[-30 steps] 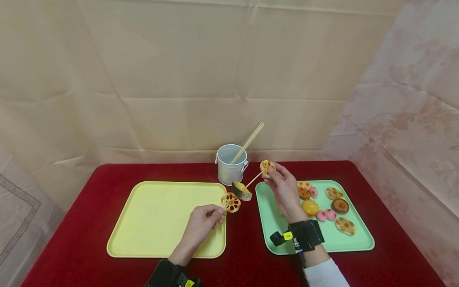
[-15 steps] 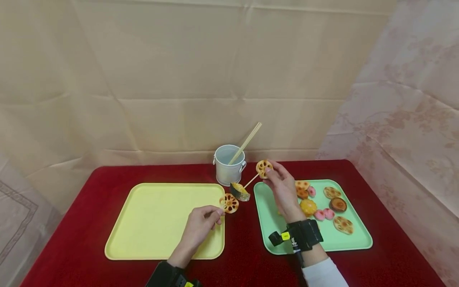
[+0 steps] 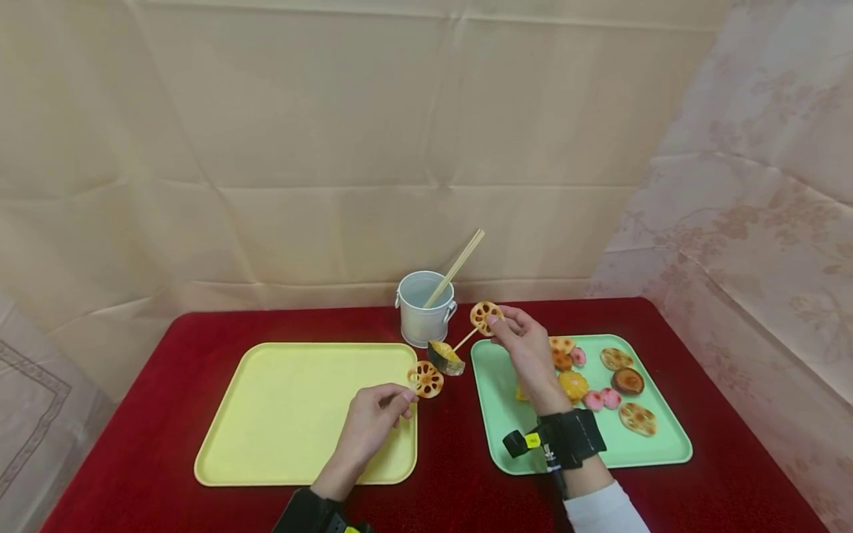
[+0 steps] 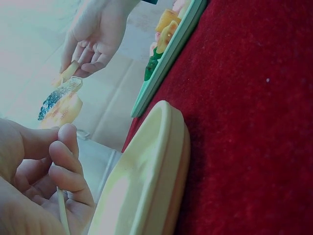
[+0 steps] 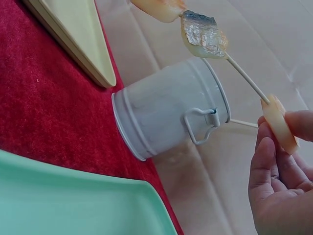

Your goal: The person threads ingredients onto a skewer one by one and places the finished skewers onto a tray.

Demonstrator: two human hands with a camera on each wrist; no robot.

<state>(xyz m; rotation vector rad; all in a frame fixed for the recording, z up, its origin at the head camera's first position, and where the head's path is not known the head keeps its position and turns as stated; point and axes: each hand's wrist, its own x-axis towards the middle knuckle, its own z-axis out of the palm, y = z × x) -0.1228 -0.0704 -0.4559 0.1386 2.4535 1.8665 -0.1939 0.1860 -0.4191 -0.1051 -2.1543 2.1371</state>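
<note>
My left hand (image 3: 373, 420) pinches a thin wooden skewer over the yellow tray's right edge; its lower end (image 4: 62, 210) shows below the fingers in the left wrist view. Threaded on it are a lotus root slice (image 3: 426, 380) close to those fingers and a pumpkin wedge (image 3: 445, 359) with dark rind. Between thumb and fingers, my right hand (image 3: 531, 360) holds a second lotus root slice (image 3: 483, 317) by its edge. The bare stretch of skewer (image 5: 246, 78) beyond the pumpkin meets this slice's face in the right wrist view.
Behind the hands stands a white metal pail (image 3: 420, 322) with several skewers (image 3: 460, 263) leaning in it. A yellow tray (image 3: 280, 414) lies at left. On the green tray (image 3: 666, 451) at right are several food pieces, among them a mushroom cap (image 3: 628, 381) and a flat browned slice (image 3: 637, 419).
The right hand has brought its lotus root slice slightly left and down, and the bare skewer between it and the pumpkin looks shorter. The left hand keeps its pinch, nearly still.
</note>
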